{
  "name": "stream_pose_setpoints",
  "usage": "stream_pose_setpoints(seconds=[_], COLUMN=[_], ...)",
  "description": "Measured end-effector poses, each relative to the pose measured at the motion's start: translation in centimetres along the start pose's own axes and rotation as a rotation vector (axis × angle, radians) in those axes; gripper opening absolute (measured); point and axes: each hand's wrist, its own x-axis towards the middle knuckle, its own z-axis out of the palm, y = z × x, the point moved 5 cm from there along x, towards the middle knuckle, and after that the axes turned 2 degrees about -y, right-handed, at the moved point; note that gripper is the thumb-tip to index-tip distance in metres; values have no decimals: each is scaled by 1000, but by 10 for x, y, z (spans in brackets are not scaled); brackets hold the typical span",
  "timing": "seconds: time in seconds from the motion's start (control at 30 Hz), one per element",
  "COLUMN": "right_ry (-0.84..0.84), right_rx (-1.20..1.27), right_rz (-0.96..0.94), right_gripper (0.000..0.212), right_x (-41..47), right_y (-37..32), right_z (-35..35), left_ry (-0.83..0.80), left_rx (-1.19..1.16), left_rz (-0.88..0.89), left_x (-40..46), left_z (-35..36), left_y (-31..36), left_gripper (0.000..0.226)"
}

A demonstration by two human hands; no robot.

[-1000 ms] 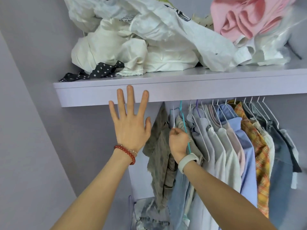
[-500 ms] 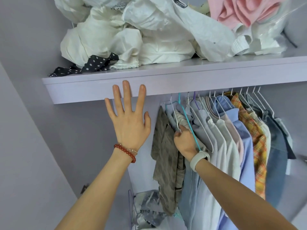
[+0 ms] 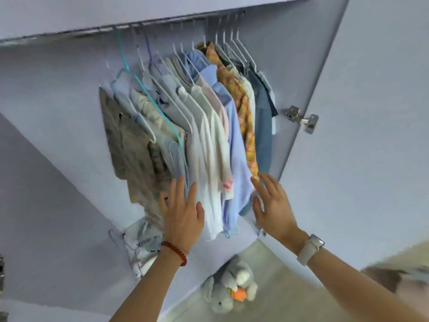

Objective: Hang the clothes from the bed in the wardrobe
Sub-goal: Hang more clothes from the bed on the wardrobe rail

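Lavender wardrobe point(image 3: 69, 140) walls frame a crowded rail point(image 3: 130, 27) under the shelf, where the clothes point(image 3: 209, 126) hang on wire hangers: an olive-grey garment at the left, pale blue and white shirts in the middle, an orange plaid shirt point(image 3: 243, 108) and denim at the right. Both grips are released. The left hand point(image 3: 182, 214), fingers straight, rests against the hems; the right hand point(image 3: 272, 205), spread, touches the blue shirt's lower edge. On the floor below lies a grey plush toy point(image 3: 229, 287).
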Motion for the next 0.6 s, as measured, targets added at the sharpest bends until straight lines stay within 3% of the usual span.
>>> stream_pose_setpoints(seconds=[0.3,0.6], right_ry=[-59,214], right_rx=[-186,-1], right_rz=[753,1419], right_gripper=[41,41], right_x=[-246,-531], right_y=[192,320], right_z=[-86,-208], left_ry=[-507,-797], left_rx=[-160,-212], left_rz=[538,1052], left_x=[-80,-246], left_z=[114,190], left_y=[239,543], left_gripper=[41,44])
